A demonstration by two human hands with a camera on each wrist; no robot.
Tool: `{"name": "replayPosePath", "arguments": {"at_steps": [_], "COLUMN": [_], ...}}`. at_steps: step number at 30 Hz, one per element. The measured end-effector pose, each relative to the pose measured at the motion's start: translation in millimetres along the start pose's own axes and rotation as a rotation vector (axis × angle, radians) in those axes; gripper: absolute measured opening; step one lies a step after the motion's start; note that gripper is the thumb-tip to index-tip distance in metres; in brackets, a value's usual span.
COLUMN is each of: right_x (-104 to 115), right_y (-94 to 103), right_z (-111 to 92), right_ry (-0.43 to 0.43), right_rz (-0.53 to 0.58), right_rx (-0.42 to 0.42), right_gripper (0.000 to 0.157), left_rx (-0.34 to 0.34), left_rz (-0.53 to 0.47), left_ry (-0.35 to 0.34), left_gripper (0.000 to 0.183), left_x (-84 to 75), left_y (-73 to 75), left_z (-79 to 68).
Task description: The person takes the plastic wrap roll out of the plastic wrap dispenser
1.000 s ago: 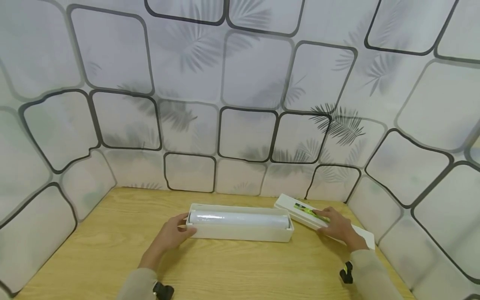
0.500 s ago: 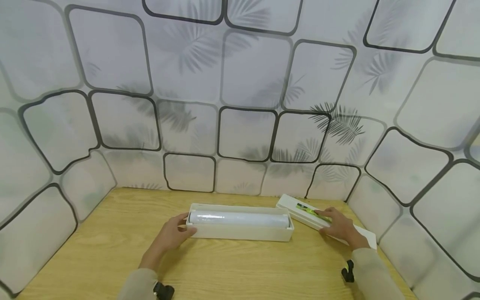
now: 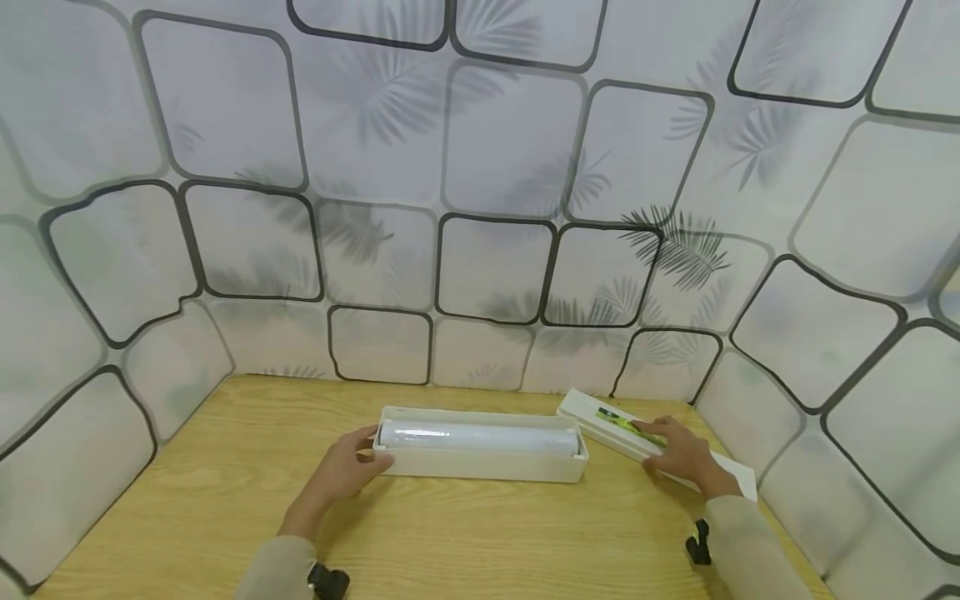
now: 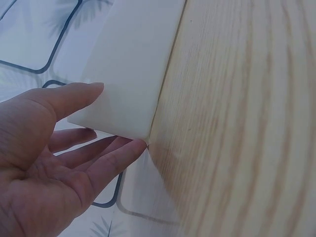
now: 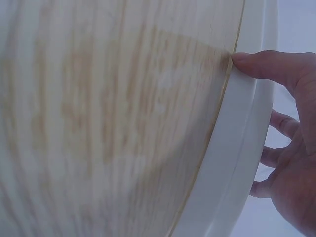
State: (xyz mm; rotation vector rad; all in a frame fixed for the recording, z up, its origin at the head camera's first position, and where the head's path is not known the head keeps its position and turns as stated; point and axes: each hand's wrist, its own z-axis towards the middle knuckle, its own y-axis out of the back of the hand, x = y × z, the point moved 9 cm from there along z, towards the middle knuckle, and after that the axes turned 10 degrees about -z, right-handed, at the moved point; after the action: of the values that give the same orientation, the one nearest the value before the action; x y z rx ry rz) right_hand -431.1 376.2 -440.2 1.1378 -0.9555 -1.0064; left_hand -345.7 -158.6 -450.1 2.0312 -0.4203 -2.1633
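Observation:
A long white open-topped box (image 3: pixel 480 465) lies across the table, holding a shiny roll of cling film (image 3: pixel 480 438). My left hand (image 3: pixel 341 471) holds the box's left end, the thumb (image 4: pixel 81 96) against its front face and the fingers (image 4: pixel 116 160) at the end. At the right, the white box lid (image 3: pixel 731 472), with a green label (image 3: pixel 615 419), lies slantwise on the table. My right hand (image 3: pixel 682 454) grips the lid, with the thumb (image 5: pixel 266 64) at its near edge and the other fingers over its top and far side. Part of the lid is hidden under that hand.
The wood-grain table (image 3: pixel 450 542) extends in front of the box and to its left. A patterned wall covering (image 3: pixel 495 267) stands close behind and on both sides. The lid's far left end sits just behind the box's right end.
My right hand and the lid have slid slightly to the right. The left hand and the box with the roll have stayed in place.

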Motion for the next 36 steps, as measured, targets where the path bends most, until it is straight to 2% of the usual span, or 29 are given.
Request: {"name": "replayPosePath", "arguments": {"at_steps": [19,24,28,36], "right_x": [-4.7,0.9,16.1,73.0], "right_y": [-3.4,-0.2,8.1,39.2], "right_z": [-0.2,2.1,7.3,17.2], "right_ry": [-0.016,-0.002,0.034,0.215], "right_rz": [0.009,-0.052,-0.090,-0.040], "right_rx": [0.050,0.066,0.070,-0.010], "right_gripper": [0.078,0.071,0.062,0.057], "left_rx": [0.000,0.004,-0.003,-0.002], "left_rz": [0.002,0.007,0.024,0.020], "left_ry": [-0.006,-0.004,0.003,0.005], "left_gripper": [0.060,0.061,0.063,0.064], "left_x": [2.2,2.7,3.4,5.7], "left_y": [-2.1,-2.3,-0.2,1.2], "left_z": [0.5,0.7,1.9,4.2]}}
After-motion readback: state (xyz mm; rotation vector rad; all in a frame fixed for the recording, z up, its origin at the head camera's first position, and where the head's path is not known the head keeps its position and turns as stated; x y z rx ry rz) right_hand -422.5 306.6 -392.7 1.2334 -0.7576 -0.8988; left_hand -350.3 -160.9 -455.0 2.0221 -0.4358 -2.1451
